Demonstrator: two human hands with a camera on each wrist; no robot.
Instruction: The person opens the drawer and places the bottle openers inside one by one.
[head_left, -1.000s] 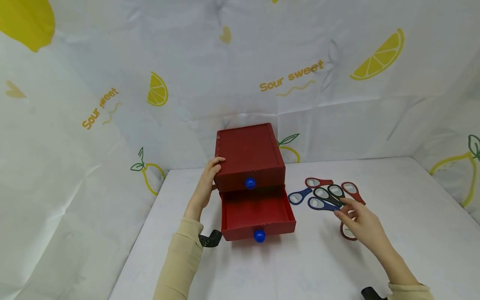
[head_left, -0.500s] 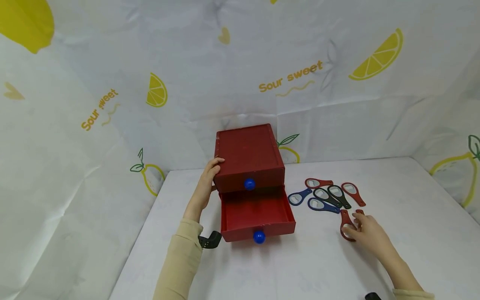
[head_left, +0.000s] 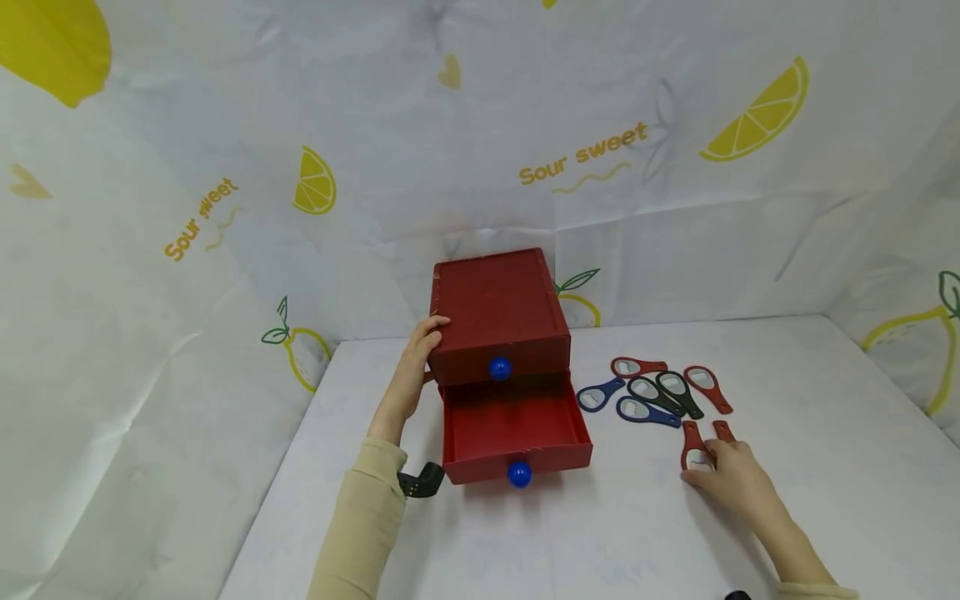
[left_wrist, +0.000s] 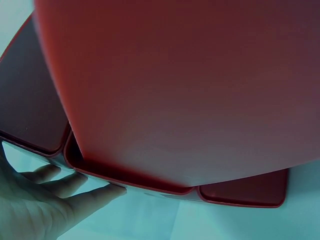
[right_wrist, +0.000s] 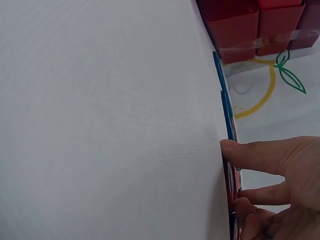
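Observation:
A red two-drawer cabinet [head_left: 498,300] with blue knobs stands near the back wall. Its lower drawer [head_left: 480,468] is pulled out, and its red floor shows. My left hand [head_left: 407,379] rests against the cabinet's left side, fingertips over the top edge; in the left wrist view the fingers [left_wrist: 95,197] reach out fairly straight to the cabinet's side. Farther right, my right hand [head_left: 738,483] pinches the round end of a red bottle opener [head_left: 691,437] lying on the table, thumb at its left edge. A second red opener [head_left: 723,431] is mostly hidden by the fingers.
Behind the right hand lie more flat bottle openers: two blue [head_left: 647,412], two dark green [head_left: 678,392] and two red [head_left: 707,387], some overlapping. A white cloth printed with lemons [head_left: 315,179] hangs behind the white table [head_left: 600,533].
My right hand has moved down and toward the person from the group of openers to the near red one, and its thumb and fingers have closed in on it. The left hand stays put.

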